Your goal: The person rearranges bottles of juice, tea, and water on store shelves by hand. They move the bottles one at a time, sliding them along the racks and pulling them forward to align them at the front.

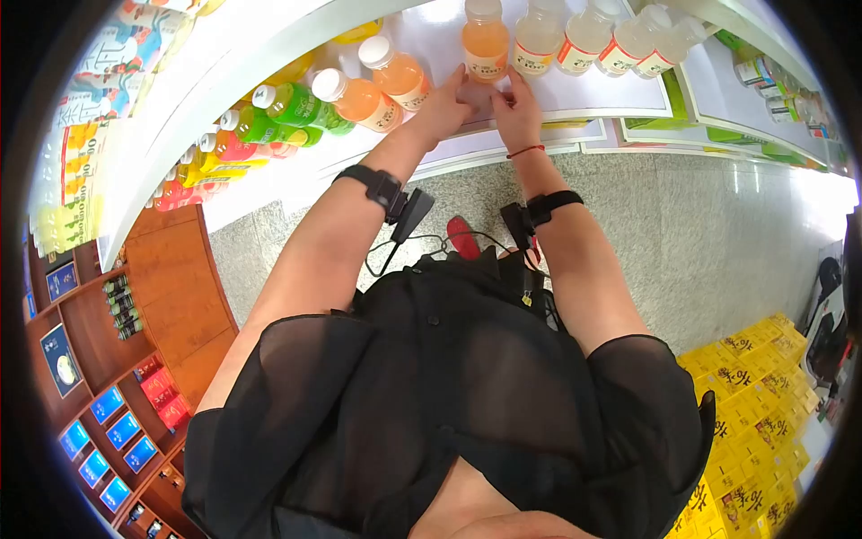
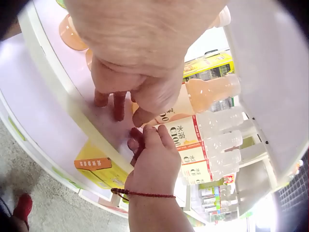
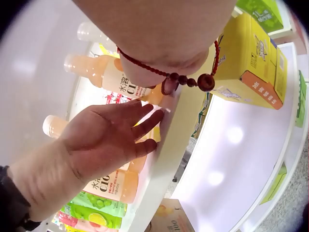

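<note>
A bottle of orange drink point(image 1: 486, 45) stands upright at the front of the white shelf. My left hand point(image 1: 444, 110) is at its lower left side, with fingers extended toward the base; in the right wrist view the left hand point(image 3: 108, 133) shows spread, fairly straight fingers. On the other side, my right hand point(image 1: 518, 115) has its fingertips right at the bottle's lower edge. The left wrist view shows the right hand point(image 2: 153, 162) with loosely bent fingers beside the labels of the clear bottles point(image 2: 186, 133). Neither hand is wrapped around a bottle.
Several clear bottles point(image 1: 582, 40) line up to the right. Left are two more orange bottles point(image 1: 359, 101), then green bottles point(image 1: 301, 112). A yellow box point(image 3: 251, 63) sits on the lower shelf. Yellow cartons point(image 1: 754, 413) are stacked on the floor behind; wooden shelving point(image 1: 171, 269) stands left.
</note>
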Tool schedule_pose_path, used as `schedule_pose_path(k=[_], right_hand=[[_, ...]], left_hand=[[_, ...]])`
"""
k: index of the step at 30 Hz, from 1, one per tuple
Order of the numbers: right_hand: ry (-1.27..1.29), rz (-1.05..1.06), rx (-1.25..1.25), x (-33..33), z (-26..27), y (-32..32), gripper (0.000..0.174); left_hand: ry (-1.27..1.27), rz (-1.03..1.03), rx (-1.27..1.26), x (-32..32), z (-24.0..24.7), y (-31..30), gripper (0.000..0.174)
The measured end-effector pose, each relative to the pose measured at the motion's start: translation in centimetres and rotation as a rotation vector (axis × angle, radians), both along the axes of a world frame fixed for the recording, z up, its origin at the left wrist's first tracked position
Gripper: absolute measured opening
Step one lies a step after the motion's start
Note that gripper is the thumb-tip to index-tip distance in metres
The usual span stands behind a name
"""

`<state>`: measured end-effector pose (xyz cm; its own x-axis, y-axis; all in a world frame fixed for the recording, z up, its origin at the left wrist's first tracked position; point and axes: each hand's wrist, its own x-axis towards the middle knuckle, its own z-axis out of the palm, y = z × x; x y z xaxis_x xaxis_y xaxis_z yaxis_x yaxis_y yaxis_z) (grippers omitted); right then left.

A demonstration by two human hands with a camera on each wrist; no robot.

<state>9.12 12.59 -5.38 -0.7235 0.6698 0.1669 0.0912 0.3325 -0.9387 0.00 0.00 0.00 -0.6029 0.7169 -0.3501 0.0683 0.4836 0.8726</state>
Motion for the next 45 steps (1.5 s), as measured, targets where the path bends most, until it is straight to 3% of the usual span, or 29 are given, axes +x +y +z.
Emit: schedule_pose_path(k=[3,6,8,11,15,18,27,37,45], right_hand=[[0.068,-0.044,0.0,1.5,0.7,-0.4,0.043],[0.038,0.114,0.003,1.4,0.5,-1.9,0.038],[-0.106,0.325,0.108,0.6,2.0,-4.0,0.046],[-0.239,0.334,0.307,-1.6,3.4,-6.0,0.058],[-0.344,0.313,0.285,-5.0,2.4,-7.1,0.066],[-0.382,0.44,0.158,-5.8,3.8,-6.2,0.063],[-0.272,0.338,0.152,-5.7,2.8,-5.1,0.052],[-0.236,0.193,0.142,-5.7,1.3,-4.6,0.056],[-0.173,0.068,0.178,-5.4,1.2,-5.6,0.058]], left_hand=[[0.095,-0.001,-0.011,2.2,1.6,-2.4,0.076],[0.166,-0.017,-0.006,3.2,2.4,-7.2,0.066],[0.22,0.033,-0.034,3.9,2.0,-10.5,0.059],[0.214,0.153,-0.126,4.4,2.0,-13.5,0.056],[0.213,0.258,-0.157,4.5,2.2,-14.7,0.06],[0.221,0.325,-0.206,4.2,1.5,-15.1,0.068],[0.256,0.383,-0.143,1.7,-1.3,-14.6,0.079],[0.373,0.46,-0.167,0.0,-2.1,-13.4,0.058],[0.384,0.524,-0.216,-1.0,-3.2,-12.2,0.06]])
